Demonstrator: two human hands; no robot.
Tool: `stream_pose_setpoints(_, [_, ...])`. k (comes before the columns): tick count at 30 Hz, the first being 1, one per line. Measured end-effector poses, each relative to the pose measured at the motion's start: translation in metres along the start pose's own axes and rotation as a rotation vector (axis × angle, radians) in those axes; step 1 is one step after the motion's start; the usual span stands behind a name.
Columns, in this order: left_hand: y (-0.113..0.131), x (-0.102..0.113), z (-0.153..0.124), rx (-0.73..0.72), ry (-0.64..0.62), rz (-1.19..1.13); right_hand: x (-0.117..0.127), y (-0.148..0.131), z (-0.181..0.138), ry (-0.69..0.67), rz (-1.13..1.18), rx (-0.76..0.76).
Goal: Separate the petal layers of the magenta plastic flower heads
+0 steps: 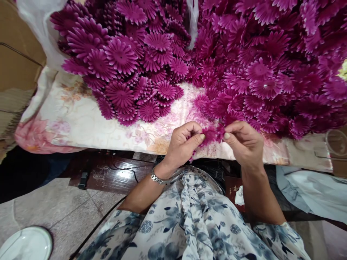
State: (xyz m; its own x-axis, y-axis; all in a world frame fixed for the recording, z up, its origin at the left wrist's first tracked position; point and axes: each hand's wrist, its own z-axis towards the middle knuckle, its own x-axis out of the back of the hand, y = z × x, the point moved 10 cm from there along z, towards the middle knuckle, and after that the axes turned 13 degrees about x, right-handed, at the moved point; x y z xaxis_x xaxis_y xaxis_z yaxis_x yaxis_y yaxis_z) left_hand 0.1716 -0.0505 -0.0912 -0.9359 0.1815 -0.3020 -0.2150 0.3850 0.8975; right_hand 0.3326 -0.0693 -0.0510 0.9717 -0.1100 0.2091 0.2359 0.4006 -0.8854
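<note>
My left hand (184, 144) and my right hand (244, 142) meet at the near edge of a cloth-covered surface, both pinching a small magenta fabric flower piece (213, 134) between thumbs and fingers. My left wrist carries a metal watch (156, 178). Just beyond the hands lie two big heaps of magenta daisy-shaped petals: a left heap (124, 61) and a larger right heap (271, 61).
A floral pale cloth (76, 119) covers the surface under the heaps. Clear plastic bag edges (40, 21) rise behind the left heap. A white plate (25, 245) sits on the tiled floor at lower left. Pale fabric (314, 191) lies at right.
</note>
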Motion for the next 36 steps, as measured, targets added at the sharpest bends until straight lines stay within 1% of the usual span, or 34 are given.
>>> stream_pose_setpoints(2, [0.011,0.010,-0.002,-0.088,0.075,0.073,0.018,-0.003,0.000,0.083,-0.042,0.012])
stream_pose_setpoints(3, [0.015,0.013,-0.002,-0.121,0.109,0.111,0.024,-0.004,0.001,0.114,-0.054,0.014])
stream_pose_setpoints(4, [0.019,0.014,-0.003,-0.142,0.130,0.156,0.026,-0.006,0.001,0.116,-0.062,0.015])
stream_pose_setpoints(5, [0.022,0.012,-0.004,-0.156,0.135,0.207,0.023,-0.009,0.002,0.081,-0.069,0.020])
stream_pose_setpoints(6, [0.024,0.007,-0.005,-0.169,0.128,0.260,0.015,-0.012,0.003,0.014,-0.081,0.031])
stream_pose_setpoints(9, [0.026,-0.009,-0.008,-0.199,0.082,0.374,-0.021,-0.023,0.004,-0.256,-0.186,0.122])
stream_pose_setpoints(10, [0.026,-0.012,-0.009,-0.203,0.076,0.387,-0.030,-0.027,0.004,-0.312,-0.238,0.167])
stream_pose_setpoints(12, [0.024,-0.014,-0.010,-0.200,0.082,0.383,-0.038,-0.034,0.006,-0.347,-0.326,0.250])
stream_pose_setpoints(15, [0.021,-0.009,-0.009,-0.171,0.104,0.326,-0.037,-0.046,0.013,-0.344,-0.409,0.339])
stream_pose_setpoints(17, [0.018,-0.001,-0.006,-0.125,0.126,0.204,-0.025,-0.060,0.025,-0.303,-0.477,0.428])
stream_pose_setpoints(18, [0.015,0.003,-0.004,-0.089,0.130,0.109,-0.012,-0.068,0.033,-0.240,-0.547,0.483])
stream_pose_setpoints(20, [0.008,0.008,0.001,-0.004,0.114,-0.104,0.022,-0.083,0.052,-0.053,-0.776,0.564])
stream_pose_setpoints(21, [0.004,0.008,0.003,0.041,0.093,-0.199,0.044,-0.087,0.061,0.072,-0.931,0.557])
stream_pose_setpoints(22, [0.000,0.007,0.005,0.086,0.069,-0.277,0.061,-0.084,0.070,0.129,-1.068,0.491])
stream_pose_setpoints(23, [-0.003,0.005,0.007,0.129,0.045,-0.337,0.075,-0.077,0.079,0.136,-1.185,0.418])
stream_pose_setpoints(24, [-0.006,0.003,0.008,0.169,0.021,-0.385,0.083,-0.067,0.086,0.100,-1.280,0.348])
stream_pose_setpoints(25, [-0.009,0.000,0.009,0.204,0.000,-0.427,0.089,-0.058,0.090,0.065,-1.344,0.297])
stream_pose_setpoints(27, [-0.013,-0.004,0.010,0.251,-0.032,-0.503,0.094,-0.048,0.091,0.019,-1.405,0.263])
stream_pose_setpoints(31, [-0.015,-0.006,0.013,0.280,-0.025,-0.605,0.093,-0.049,0.080,0.087,-1.445,0.305])
stream_pose_setpoints(36, [-0.016,-0.011,0.014,0.293,-0.052,-0.635,0.100,-0.033,0.083,0.081,-1.488,0.205])
